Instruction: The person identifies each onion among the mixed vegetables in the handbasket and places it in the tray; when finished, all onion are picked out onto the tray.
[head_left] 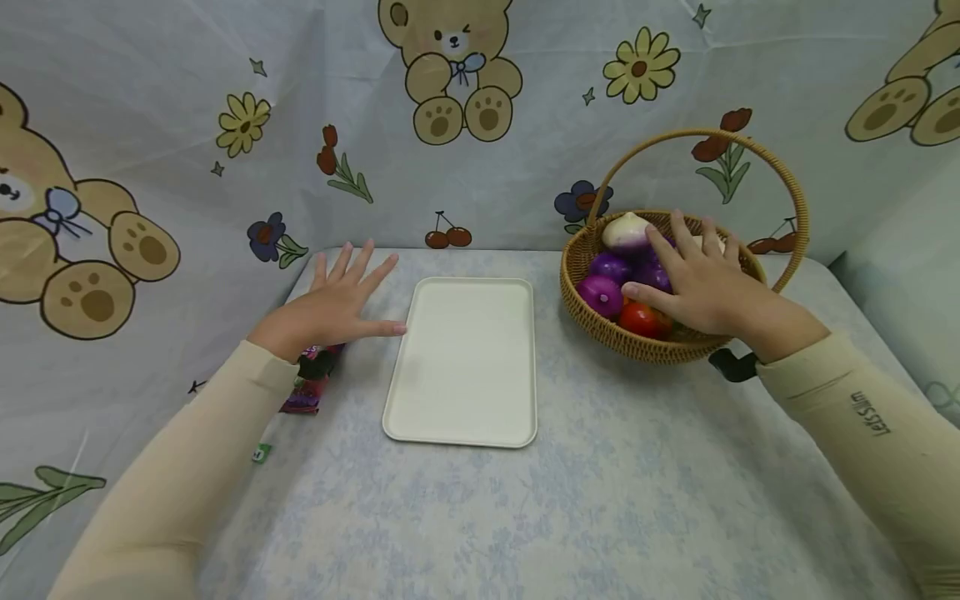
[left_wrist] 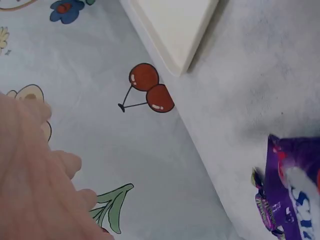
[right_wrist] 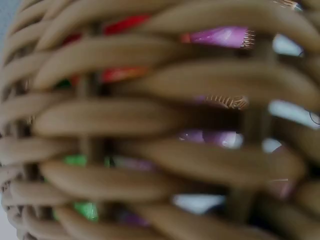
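So the right hand [head_left: 701, 279] is spread wide over the wicker basket [head_left: 626, 340] at the right of the bench [head_left: 420, 517], gripping nothing, though I can't tell if it's touching the purple onions [head_left: 601, 295] or red tomato [head_left: 641, 319] in there. Left hand [head_left: 330, 304] is also fanned out and holding nothing, thumb right by the white tray's [head_left: 465, 358] left edge, with some purple snack packets [head_left: 306, 400] near its wrist.
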